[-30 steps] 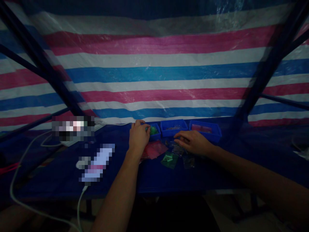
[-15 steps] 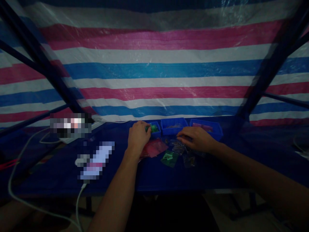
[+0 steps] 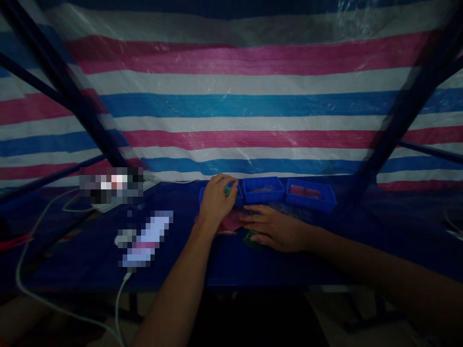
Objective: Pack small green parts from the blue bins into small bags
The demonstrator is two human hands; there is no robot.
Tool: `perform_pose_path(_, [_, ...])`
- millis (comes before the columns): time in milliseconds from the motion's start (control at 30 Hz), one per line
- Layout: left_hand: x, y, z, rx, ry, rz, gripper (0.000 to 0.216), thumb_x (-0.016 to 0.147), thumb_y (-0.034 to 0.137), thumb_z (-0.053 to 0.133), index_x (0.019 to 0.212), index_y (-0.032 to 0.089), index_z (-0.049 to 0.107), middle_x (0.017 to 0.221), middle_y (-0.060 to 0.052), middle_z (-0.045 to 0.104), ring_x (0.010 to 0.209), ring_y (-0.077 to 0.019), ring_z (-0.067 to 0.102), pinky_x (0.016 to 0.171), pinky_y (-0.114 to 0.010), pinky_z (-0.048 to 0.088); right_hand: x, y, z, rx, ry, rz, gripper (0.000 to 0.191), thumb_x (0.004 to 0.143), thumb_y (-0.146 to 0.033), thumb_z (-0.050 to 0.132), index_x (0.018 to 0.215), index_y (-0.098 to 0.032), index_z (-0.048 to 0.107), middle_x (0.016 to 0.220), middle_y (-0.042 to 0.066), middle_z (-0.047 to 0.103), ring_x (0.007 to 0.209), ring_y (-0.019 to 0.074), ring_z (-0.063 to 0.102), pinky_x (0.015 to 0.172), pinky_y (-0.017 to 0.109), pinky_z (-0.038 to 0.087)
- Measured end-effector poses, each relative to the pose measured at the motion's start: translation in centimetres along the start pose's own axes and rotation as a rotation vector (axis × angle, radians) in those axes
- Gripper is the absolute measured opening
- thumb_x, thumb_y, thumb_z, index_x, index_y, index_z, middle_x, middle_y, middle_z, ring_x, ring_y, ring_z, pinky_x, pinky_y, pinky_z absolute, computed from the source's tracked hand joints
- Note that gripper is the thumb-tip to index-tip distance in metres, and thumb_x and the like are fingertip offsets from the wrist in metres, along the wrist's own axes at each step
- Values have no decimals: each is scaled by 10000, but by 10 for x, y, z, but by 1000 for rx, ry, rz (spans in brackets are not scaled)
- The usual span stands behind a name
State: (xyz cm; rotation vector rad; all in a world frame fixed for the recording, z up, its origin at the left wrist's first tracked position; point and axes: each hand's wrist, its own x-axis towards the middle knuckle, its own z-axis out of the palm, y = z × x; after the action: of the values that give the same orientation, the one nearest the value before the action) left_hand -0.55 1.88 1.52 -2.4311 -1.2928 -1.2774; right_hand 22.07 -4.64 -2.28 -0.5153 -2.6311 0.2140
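Observation:
My left hand (image 3: 217,201) is curled over the left blue bin (image 3: 239,201). A small green bag (image 3: 228,189) shows between its thumb and fingers; the fingertips are partly hidden. My right hand (image 3: 277,227) lies low over the table with its fingers stretched out and apart, pointing left. Beneath its thumb and fingers is another green bag (image 3: 249,237), mostly covered. A red bag (image 3: 231,222) lies between the two hands, close to the right fingertips. Clear bags (image 3: 289,210) with small parts are partly hidden behind the right hand.
A middle blue bin (image 3: 263,195) and a right blue bin (image 3: 327,202) holding a reddish packet (image 3: 304,192) stand at the back. On the left are a blurred-out phone-like object (image 3: 148,238) with a white cable (image 3: 117,301) and a power strip (image 3: 104,205). Striped sheeting (image 3: 231,106) hangs behind.
My right hand has moved left and nearer, its fingers spreading over the green bag on the table. My left hand has shifted slightly right over the left bin.

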Motion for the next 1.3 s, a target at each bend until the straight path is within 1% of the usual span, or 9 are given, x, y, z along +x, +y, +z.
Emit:
perform_pose_path(133, [0, 11, -4, -194, 1, -45, 283, 1036, 382, 528, 1026, 196, 741, 1050, -61, 744, 1017, -216, 686, 962, -360, 526, -3, 5, -9, 133, 112, 104, 402, 1056, -306, 486, 1431, -226, 610, 1442, 101, 642, 1424, 269, 507, 1223, 505, 372])
perform_pose_path(300, [-4, 26, -8, -439, -129, -86, 395, 1077, 445, 421, 1107, 230, 750, 1114, -40, 769, 1072, -206, 706, 974, -355, 535, -9, 16, -15, 313, 392, 294, 294, 1027, -356, 562, 1266, -292, 721, 1284, 58, 733, 1217, 251, 669, 1090, 461, 509])
perform_pose_path(400, [-6, 32, -6, -475, -210, -88, 329, 1030, 471, 532, 1175, 253, 730, 1114, -35, 781, 1039, -218, 727, 933, -370, 563, -10, 24, -13, 385, 515, 402, 221, 980, -365, 639, 1137, -274, 766, 1182, 60, 761, 1132, 251, 701, 1049, 461, 528])
perform_pose_path(500, [-8, 33, -1, -397, -256, -60, 254, 954, 438, 665, 1135, 279, 743, 1085, -32, 790, 983, -236, 739, 867, -389, 578, -12, 28, -11, 485, 518, 457, 188, 938, -384, 686, 1041, -254, 775, 1105, 54, 772, 1061, 242, 720, 1014, 453, 546])
perform_pose_path(633, [-10, 31, 6, -358, -291, -10, 148, 953, 339, 658, 1042, 284, 763, 1004, -19, 798, 898, -222, 746, 806, -373, 574, -12, 27, -11, 677, 537, 560, 236, 874, -410, 757, 1027, -229, 758, 1068, 57, 783, 1033, 238, 737, 1008, 445, 559])
perform_pose_path(733, [-10, 30, 7, -369, -283, -26, 150, 959, 336, 650, 1034, 281, 767, 979, -12, 798, 876, -212, 745, 778, -352, 568, -11, 26, -11, 797, 561, 596, 266, 855, -417, 773, 1024, -215, 740, 1060, 71, 787, 1006, 235, 751, 994, 447, 574])
perform_pose_path(933, [-9, 40, 3, -462, -243, -92, 192, 980, 363, 630, 1072, 263, 765, 1059, -27, 791, 956, -209, 737, 836, -330, 554, -11, 33, -9, 814, 658, 595, 378, 747, -356, 867, 1058, -238, 687, 1086, 62, 785, 1034, 229, 747, 992, 426, 580])
perform_pose_path(1167, [-12, 45, 9, -457, -209, -140, 307, 911, 432, 722, 1135, 223, 722, 1007, -42, 779, 868, -220, 716, 794, -339, 552, -13, 40, -11, 833, 739, 646, 357, 735, -362, 882, 1007, -239, 688, 1038, 54, 787, 959, 227, 753, 928, 409, 599])
perform_pose_path(1300, [-12, 43, 14, -483, -146, -147, 366, 873, 367, 774, 1208, 240, 696, 1099, -52, 767, 943, -230, 724, 844, -358, 557, -13, 39, -11, 844, 682, 626, 406, 746, -354, 877, 1073, -245, 662, 1090, 47, 771, 1003, 219, 744, 967, 398, 584])
